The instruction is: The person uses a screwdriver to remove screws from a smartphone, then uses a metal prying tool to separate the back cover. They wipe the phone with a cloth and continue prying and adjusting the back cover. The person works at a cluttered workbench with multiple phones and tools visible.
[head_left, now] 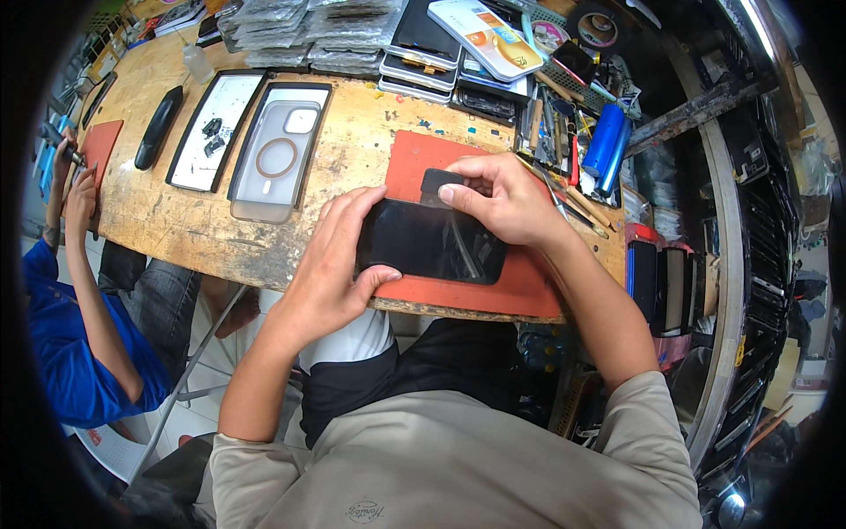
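A black phone (414, 238) lies screen up and lengthwise on a red-orange mat (533, 295) at the table's front edge. My left hand (328, 256) grips its left end, with the fingers on the far edge and the thumb on the near edge. At the phone's far edge, my right hand (511, 198) pinches a thin dark card-like piece (435, 181) between thumb and fingers. The piece touches or overlaps that edge; I cannot tell whether it goes under the screen. Pale streaks of reflection cross the screen's right part.
Left of the mat lie a clear phone case (280, 159) in a black tray, a white tray (210, 132) with small dark bits, and a black tool (159, 128). Behind are stacked plastic packets (352, 35) and blue cylinders (606, 141). A co-worker in blue (97, 335) works at far left.
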The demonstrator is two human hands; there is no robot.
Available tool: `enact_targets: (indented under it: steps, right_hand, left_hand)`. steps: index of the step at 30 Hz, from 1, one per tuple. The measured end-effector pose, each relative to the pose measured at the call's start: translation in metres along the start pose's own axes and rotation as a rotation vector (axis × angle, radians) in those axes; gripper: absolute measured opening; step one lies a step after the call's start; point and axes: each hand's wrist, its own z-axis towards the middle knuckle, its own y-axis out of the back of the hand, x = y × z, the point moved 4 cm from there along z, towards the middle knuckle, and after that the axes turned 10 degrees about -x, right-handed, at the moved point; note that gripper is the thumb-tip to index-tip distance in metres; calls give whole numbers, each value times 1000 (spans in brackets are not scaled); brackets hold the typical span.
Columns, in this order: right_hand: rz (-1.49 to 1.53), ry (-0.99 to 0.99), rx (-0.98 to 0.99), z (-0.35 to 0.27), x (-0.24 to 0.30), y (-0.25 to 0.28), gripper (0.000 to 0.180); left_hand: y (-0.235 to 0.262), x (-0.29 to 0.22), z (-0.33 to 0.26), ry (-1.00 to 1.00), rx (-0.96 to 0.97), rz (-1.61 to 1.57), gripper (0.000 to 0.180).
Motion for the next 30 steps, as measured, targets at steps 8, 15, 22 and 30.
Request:
enact_targets:
  steps: [8, 15, 22, 30]
  right_hand:
    - [-445, 506, -118, -23, 26, -7, 16]
    - [-419, 607, -147, -21, 21, -12, 19]
    - [-337, 588, -130, -7, 15, -19, 17]
    - [-343, 636, -77, 9, 17, -35, 14]
  left_hand:
    - [-1, 7, -4, 119, 15, -91, 97]
    - [-3, 11, -4, 114, -7, -132, 100]
    - [-3, 10, -4, 116, -2, -100, 101]
    - [-2, 9, -3, 142, 10, -95, 101]
